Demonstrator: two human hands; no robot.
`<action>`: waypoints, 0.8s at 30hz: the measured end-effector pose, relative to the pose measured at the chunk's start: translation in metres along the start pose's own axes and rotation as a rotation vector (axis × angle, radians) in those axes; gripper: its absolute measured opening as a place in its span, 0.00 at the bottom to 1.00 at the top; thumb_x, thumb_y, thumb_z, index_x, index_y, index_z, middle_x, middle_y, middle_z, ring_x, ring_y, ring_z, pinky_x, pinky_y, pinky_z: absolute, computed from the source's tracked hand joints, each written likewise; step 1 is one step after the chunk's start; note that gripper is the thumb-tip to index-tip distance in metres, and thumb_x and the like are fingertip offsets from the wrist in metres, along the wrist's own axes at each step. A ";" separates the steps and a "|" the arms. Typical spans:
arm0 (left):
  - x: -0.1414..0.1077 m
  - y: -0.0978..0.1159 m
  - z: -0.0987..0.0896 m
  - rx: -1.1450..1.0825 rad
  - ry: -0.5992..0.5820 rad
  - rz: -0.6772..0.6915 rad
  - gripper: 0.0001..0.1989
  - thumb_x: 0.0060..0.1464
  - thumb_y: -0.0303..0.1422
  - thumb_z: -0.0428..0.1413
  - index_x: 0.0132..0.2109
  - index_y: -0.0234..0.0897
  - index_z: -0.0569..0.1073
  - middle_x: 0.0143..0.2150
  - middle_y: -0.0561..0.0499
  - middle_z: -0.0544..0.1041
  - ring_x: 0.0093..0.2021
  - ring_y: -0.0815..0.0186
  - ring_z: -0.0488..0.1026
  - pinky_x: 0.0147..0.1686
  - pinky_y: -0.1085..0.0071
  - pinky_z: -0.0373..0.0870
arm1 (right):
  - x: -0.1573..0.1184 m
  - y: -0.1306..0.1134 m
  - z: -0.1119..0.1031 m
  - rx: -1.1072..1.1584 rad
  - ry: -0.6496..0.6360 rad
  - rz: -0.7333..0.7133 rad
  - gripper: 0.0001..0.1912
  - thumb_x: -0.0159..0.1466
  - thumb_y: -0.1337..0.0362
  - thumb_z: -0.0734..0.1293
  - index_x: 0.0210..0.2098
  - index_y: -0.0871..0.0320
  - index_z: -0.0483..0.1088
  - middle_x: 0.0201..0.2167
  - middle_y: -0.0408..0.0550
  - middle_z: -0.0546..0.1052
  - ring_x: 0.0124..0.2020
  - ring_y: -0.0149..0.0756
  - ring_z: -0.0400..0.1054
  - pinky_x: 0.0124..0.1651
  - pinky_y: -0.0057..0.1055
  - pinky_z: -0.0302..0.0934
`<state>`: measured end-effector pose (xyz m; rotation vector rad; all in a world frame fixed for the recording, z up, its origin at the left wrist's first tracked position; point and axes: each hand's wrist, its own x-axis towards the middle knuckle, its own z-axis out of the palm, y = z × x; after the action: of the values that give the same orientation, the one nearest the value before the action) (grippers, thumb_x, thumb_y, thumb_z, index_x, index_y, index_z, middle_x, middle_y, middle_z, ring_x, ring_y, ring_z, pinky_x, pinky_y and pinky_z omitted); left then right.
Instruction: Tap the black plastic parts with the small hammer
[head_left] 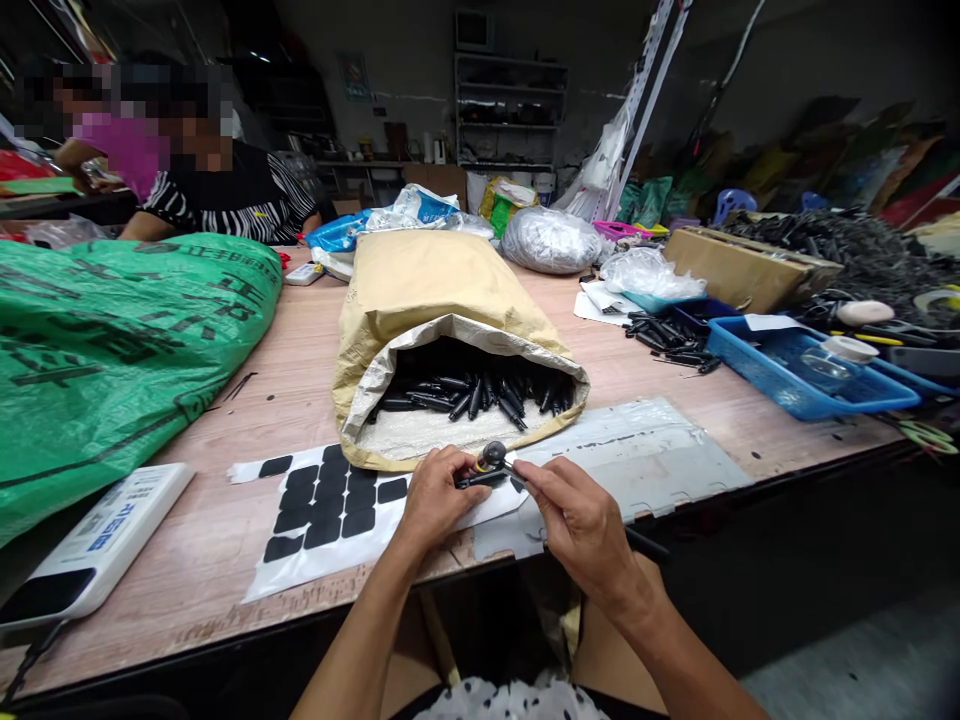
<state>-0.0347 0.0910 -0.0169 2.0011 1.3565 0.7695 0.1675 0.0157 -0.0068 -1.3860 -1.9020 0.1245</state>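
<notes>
Nearest us, white cloth with black dots (510,702) shows at the bottom edge. Above it, at the table's front edge, our left hand (441,495) is closed in a pinch on a small black piece with a round dark head (493,456). Our right hand (583,515) has thumb and fingertips pinched on a narrow shiny part (509,467) just beside that head; we cannot tell whether the two are joined.

Beneath and left of our hands lies a white sheet with black rounded squares (324,505); to the right lies a flat grey plastic sheet (645,452). Just beyond, a tan paper sack (442,275) lies with its mouth toward us, slender black pieces (480,390) inside. Left of it bulges a green woven sack with black lettering (127,340); to the right sits a blue plastic tray (810,400). Farther off, a person in a black-and-white patterned top (240,195) is across the table, and a metal shelf rack (510,125) stands at the back.
</notes>
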 end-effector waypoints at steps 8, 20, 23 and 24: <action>-0.001 -0.003 0.002 -0.007 0.033 -0.013 0.08 0.46 0.29 0.65 0.36 0.41 0.79 0.36 0.54 0.77 0.41 0.61 0.70 0.43 0.66 0.63 | 0.000 0.006 -0.008 -0.031 0.060 -0.010 0.20 0.71 0.70 0.59 0.58 0.51 0.72 0.34 0.47 0.73 0.38 0.35 0.68 0.42 0.29 0.63; -0.003 -0.002 -0.002 -0.003 -0.010 0.001 0.07 0.51 0.34 0.62 0.39 0.43 0.78 0.37 0.53 0.76 0.43 0.59 0.70 0.45 0.64 0.63 | 0.005 0.039 -0.008 -0.087 0.085 0.080 0.16 0.72 0.65 0.60 0.55 0.50 0.73 0.39 0.46 0.76 0.41 0.37 0.69 0.46 0.31 0.63; -0.004 -0.004 -0.005 -0.043 -0.030 0.006 0.08 0.58 0.38 0.58 0.42 0.43 0.77 0.40 0.52 0.77 0.45 0.58 0.70 0.47 0.63 0.62 | 0.012 0.061 -0.012 -0.204 0.085 0.092 0.14 0.71 0.65 0.62 0.51 0.51 0.75 0.37 0.46 0.76 0.42 0.39 0.68 0.47 0.33 0.61; -0.004 -0.004 -0.005 -0.053 -0.033 0.009 0.09 0.60 0.39 0.56 0.43 0.43 0.77 0.41 0.52 0.77 0.46 0.58 0.70 0.48 0.63 0.62 | 0.013 0.068 -0.012 -0.242 0.079 0.089 0.13 0.71 0.65 0.62 0.50 0.51 0.76 0.37 0.46 0.76 0.43 0.40 0.68 0.47 0.33 0.61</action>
<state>-0.0422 0.0893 -0.0170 1.9718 1.2962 0.7652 0.2258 0.0501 -0.0253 -1.6126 -1.8358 -0.1198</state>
